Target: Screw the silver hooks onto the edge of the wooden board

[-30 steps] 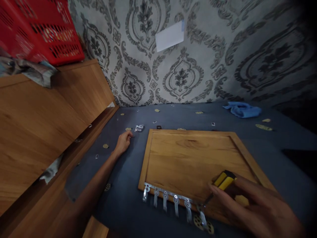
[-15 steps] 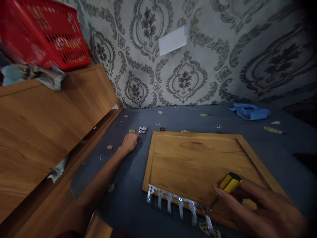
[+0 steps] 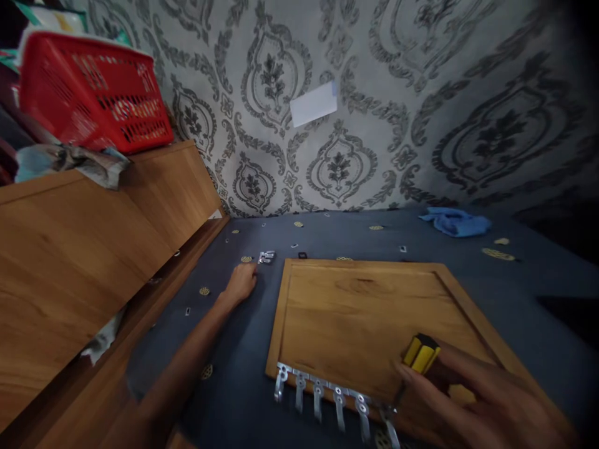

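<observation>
Dim, cool light leaves the wallpaper (image 3: 299, 146) palest around the upper middle of the frame, while near-black shadow swallows the right edge and top right corner. Small glints dot the metal brackets (image 3: 339, 408) at the lower middle, and 1 glossy patch marks the red basket (image 3: 53, 93) at upper left. The right hand (image 3: 491, 393), lower right, looks soft and blurred. Wide-angle distortion stretches shapes near the edges.

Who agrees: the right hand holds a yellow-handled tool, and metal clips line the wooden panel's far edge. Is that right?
Not the far edge: the head view shows the metal clips along the wooden panel's near edge. The right hand does hold the yellow-handled tool.
</observation>
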`<state>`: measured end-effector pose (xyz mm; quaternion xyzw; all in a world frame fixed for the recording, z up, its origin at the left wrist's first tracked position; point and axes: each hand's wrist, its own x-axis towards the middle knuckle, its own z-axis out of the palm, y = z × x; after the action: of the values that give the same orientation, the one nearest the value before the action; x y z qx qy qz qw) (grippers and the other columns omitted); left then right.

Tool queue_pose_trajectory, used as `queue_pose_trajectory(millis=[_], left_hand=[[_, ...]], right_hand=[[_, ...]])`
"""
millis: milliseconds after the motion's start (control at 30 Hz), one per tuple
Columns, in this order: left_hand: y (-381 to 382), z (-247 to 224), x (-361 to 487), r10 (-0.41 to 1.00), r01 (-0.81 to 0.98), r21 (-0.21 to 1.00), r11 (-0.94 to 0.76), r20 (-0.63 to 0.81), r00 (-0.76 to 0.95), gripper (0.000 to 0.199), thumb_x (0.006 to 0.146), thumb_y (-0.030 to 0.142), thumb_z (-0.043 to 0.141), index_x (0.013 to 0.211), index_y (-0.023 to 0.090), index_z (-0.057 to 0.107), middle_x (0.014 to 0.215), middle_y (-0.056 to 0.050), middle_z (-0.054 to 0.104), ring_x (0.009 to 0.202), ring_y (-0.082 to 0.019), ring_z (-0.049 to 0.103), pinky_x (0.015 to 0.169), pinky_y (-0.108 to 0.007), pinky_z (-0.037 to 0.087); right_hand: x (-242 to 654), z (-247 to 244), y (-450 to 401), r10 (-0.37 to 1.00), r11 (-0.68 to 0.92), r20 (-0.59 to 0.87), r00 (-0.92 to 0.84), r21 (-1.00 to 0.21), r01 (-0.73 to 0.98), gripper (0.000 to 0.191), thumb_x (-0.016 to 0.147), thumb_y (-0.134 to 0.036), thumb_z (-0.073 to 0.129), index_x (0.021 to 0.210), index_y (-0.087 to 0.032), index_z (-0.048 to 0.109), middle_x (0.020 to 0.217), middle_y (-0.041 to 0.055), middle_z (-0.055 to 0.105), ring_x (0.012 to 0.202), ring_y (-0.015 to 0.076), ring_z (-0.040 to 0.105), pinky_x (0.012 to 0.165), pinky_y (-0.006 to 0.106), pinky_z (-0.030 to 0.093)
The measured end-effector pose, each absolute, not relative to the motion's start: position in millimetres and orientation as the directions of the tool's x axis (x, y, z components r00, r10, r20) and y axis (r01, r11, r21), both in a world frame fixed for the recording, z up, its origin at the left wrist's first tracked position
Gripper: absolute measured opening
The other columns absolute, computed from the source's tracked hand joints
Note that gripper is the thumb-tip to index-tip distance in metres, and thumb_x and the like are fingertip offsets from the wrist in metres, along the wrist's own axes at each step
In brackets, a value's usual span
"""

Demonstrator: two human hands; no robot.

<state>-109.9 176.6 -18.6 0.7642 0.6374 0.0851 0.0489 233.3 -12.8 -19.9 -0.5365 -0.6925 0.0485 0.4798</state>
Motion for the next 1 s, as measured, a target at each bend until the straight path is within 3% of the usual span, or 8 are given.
queue_pose_trajectory(millis=[133, 233, 433, 500, 600, 700, 1000], left_hand=[[151.4, -13.3, -116.8, 0.984, 0.92, 0.348, -0.18, 0.066, 0.168, 0.034, 0.096, 0.036, 0.062, 0.123, 0.016, 0.06, 0.122, -0.01, 0.063, 0.102, -0.022, 0.066, 0.086, -0.043, 0.058], [126.8, -7.9, -115.3, 0.978, 0.852, 0.483, -0.201, 0.054, 0.2, 0.026, 0.095, 0.035, 0.062, 0.109, 0.014, 0.065, 0.102, -0.006, 0.069, 0.086, -0.018, 0.067, 0.078, -0.036, 0.058], [67.1, 15.2, -68.0, 0.94, 0.665, 0.691, -0.285, 0.065, 0.335, 0.023, 0.079, 0.04, 0.072, 0.088, 0.018, 0.074, 0.079, -0.001, 0.073, 0.072, -0.016, 0.066, 0.066, -0.025, 0.052], [43.4, 22.6, -42.3, 0.91, 0.553, 0.765, -0.329, 0.1, 0.403, 0.013, 0.077, 0.032, 0.074, 0.081, 0.02, 0.074, 0.074, 0.001, 0.073, 0.067, -0.014, 0.065, 0.062, -0.022, 0.05], [19.9, 27.9, -7.4, 0.832, 0.464, 0.782, -0.417, 0.122, 0.542, 0.001, 0.079, 0.022, 0.074, 0.078, 0.021, 0.074, 0.074, 0.003, 0.073, 0.069, -0.011, 0.065, 0.066, -0.02, 0.05], [13.7, 27.2, 14.1, 0.766, 0.433, 0.781, -0.449, 0.087, 0.637, 0.004, 0.082, 0.019, 0.072, 0.078, 0.021, 0.074, 0.074, 0.002, 0.072, 0.069, -0.011, 0.066, 0.065, -0.019, 0.048], [17.0, 25.7, 23.9, 0.732, 0.451, 0.849, -0.275, -0.119, 0.671, 0.009, 0.083, 0.02, 0.07, 0.09, 0.02, 0.076, 0.082, 0.0, 0.078, 0.073, -0.015, 0.073, 0.065, -0.021, 0.055]], right_hand=[[228.0, -3.6, -19.1, 0.802, 0.503, 0.591, -0.091, -0.584, 0.637, 0.037, 0.094, -0.041, 0.056, 0.062, -0.023, 0.053, 0.05, -0.0021, 0.055, 0.041, 0.013, 0.054, 0.042, 0.025, 0.042], [226.6, 3.6, -22.3, 0.817, 0.499, 0.57, -0.085, -0.627, 0.598, 0.033, 0.091, -0.034, 0.061, 0.063, -0.022, 0.051, 0.053, -0.0028, 0.053, 0.046, 0.0117, 0.052, 0.043, 0.024, 0.038], [226.4, 0.0, -21.5, 0.828, 0.52, 0.553, -0.094, -0.694, 0.498, 0.027, 0.089, -0.025, 0.067, 0.068, -0.019, 0.05, 0.057, -0.0061, 0.048, 0.051, 0.0077, 0.047, 0.048, 0.02, 0.035], [225.1, -1.0, -22.0, 0.814, 0.543, 0.572, -0.097, -0.693, 0.474, 0.027, 0.089, -0.024, 0.067, 0.068, -0.019, 0.05, 0.059, -0.0065, 0.047, 0.052, 0.007, 0.046, 0.049, 0.02, 0.035], [224.5, -2.1, -22.4, 0.81, 0.552, 0.579, -0.092, -0.7, 0.453, 0.026, 0.089, -0.024, 0.067, 0.07, -0.019, 0.05, 0.061, -0.0068, 0.047, 0.054, 0.0065, 0.046, 0.051, 0.02, 0.035], [225.6, -1.9, -22.6, 0.813, 0.548, 0.575, -0.089, -0.705, 0.449, 0.029, 0.09, -0.026, 0.067, 0.07, -0.019, 0.047, 0.061, -0.0071, 0.046, 0.054, 0.0062, 0.045, 0.051, 0.02, 0.034], [227.1, -0.4, -22.8, 0.8, 0.575, 0.591, -0.105, -0.705, 0.414, 0.034, 0.091, -0.028, 0.067, 0.069, -0.019, 0.042, 0.062, -0.0077, 0.045, 0.054, 0.0053, 0.039, 0.052, 0.021, 0.03]])
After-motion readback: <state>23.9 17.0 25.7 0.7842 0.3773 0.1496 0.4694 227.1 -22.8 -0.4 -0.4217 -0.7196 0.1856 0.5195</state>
